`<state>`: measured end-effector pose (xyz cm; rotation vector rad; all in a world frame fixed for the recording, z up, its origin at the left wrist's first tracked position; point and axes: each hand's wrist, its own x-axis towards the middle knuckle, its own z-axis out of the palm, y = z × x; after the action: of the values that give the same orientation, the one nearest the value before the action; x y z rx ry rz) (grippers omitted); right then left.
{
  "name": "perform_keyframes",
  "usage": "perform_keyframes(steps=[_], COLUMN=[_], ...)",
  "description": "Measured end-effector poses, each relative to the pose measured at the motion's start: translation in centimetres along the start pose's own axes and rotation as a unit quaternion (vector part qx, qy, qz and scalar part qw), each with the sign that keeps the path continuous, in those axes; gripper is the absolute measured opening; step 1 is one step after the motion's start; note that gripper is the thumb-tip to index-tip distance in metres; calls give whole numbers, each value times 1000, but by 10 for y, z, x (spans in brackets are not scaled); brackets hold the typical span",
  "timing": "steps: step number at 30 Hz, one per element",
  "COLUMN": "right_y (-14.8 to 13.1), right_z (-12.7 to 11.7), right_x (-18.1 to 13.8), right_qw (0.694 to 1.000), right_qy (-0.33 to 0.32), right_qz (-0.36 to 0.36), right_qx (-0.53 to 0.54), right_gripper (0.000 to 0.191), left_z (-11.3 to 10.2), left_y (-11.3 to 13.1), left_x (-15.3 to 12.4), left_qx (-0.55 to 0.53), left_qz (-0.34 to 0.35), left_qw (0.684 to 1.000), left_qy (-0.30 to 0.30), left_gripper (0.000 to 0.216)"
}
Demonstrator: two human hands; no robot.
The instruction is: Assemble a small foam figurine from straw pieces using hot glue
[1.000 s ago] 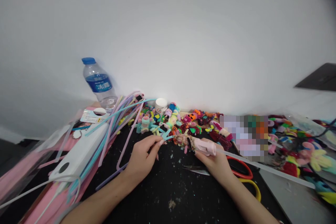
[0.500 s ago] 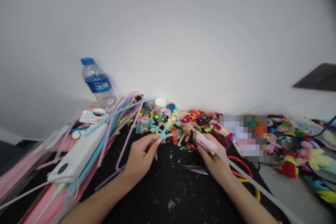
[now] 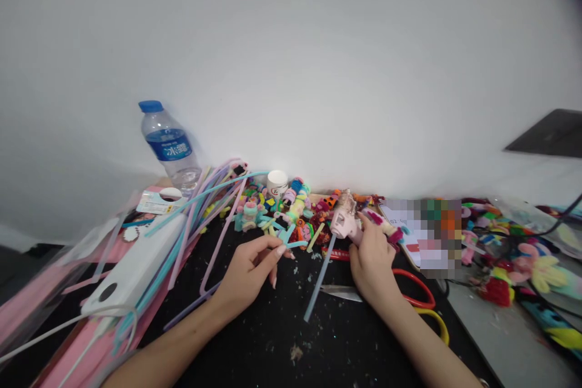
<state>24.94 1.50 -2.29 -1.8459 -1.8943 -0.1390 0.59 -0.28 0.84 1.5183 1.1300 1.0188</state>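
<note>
My left hand [image 3: 249,270] pinches a small light-blue pipe-cleaner piece [image 3: 288,236] between thumb and fingertips, just above the black table [image 3: 291,339]. My right hand [image 3: 373,260] grips a pink glue gun [image 3: 344,223], tipped so its nozzle points up towards the wall. A clear glue stick [image 3: 318,282] juts from the gun's back, slanting down towards me. Scissors with red and yellow handles [image 3: 416,300] lie under my right wrist.
Many small colourful craft figures [image 3: 300,206] crowd the table's back edge by the white wall. Long pastel pipe cleaners [image 3: 204,212] and a white box [image 3: 136,267] lie at left, with a water bottle [image 3: 170,145] behind. More plush pieces [image 3: 522,254] fill the right side.
My right hand has swung the glue gun from lying nozzle-left near the blue piece to nozzle-up, farther back. The glue stick now points towards me. The left hand barely moved.
</note>
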Motion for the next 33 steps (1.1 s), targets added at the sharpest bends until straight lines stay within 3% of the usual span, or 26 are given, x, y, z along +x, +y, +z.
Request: perform_keyframes(steps=[3,5,9,12,15,23,33], right_y=[-3,-6,-16,-27,-38,-39,-34], right_z=[-6,-12,-27,-34,-35,-30,-29], right_x=[0,0,-5,-13,-20,-20,-18], right_qw=[1000,999,970,946,938,939,939], right_qy=[-16,6,68,33,-4,-30,-9], right_qz=[11,-2,-150,-257,-306,-311,-303], right_qx=[9,43,177,193,160,145,162], right_gripper=[50,45,49,57,53,39,27], left_z=[0,0,3,7,8,7,7], left_y=[1,1,0,0,0,-1,-1], left_x=[1,1,0,-2,-4,-3,-2], left_qx=[-10,-14,-16,-15,-12,-16,-11], left_qz=[0,1,-7,-17,-13,-6,-17], left_qw=[1000,1000,997,991,988,986,985], left_qy=[-5,-11,-73,-131,-154,-163,-173], left_gripper=[26,25,25,25,22,22,24])
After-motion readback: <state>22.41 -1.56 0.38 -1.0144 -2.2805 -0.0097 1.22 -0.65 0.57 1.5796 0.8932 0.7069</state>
